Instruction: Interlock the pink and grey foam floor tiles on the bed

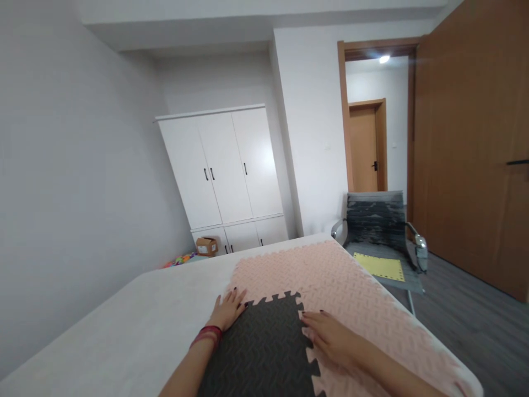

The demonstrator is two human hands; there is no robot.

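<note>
A black foam mat tile (264, 347) with toothed edges lies flat on the white bed-like surface (144, 320), beside joined pink foam mat tiles (355, 298). At the black tile's far left corner my left hand (229, 310) lies flat, fingers spread, its fingertips reaching over the pink edge. My right hand (330, 337) rests on the pink tile along the black tile's right edge, fingers stretched out near the teeth. Neither hand holds anything that I can see. The near end of the black tile runs out of the picture.
Right of the surface stands a grey chair (376, 226) with a yellow foam tile (379, 267) on its seat. A white wardrobe (223, 171) stands at the back, with a small cardboard box (206, 246) before it. An open wooden door (471, 143) is at right.
</note>
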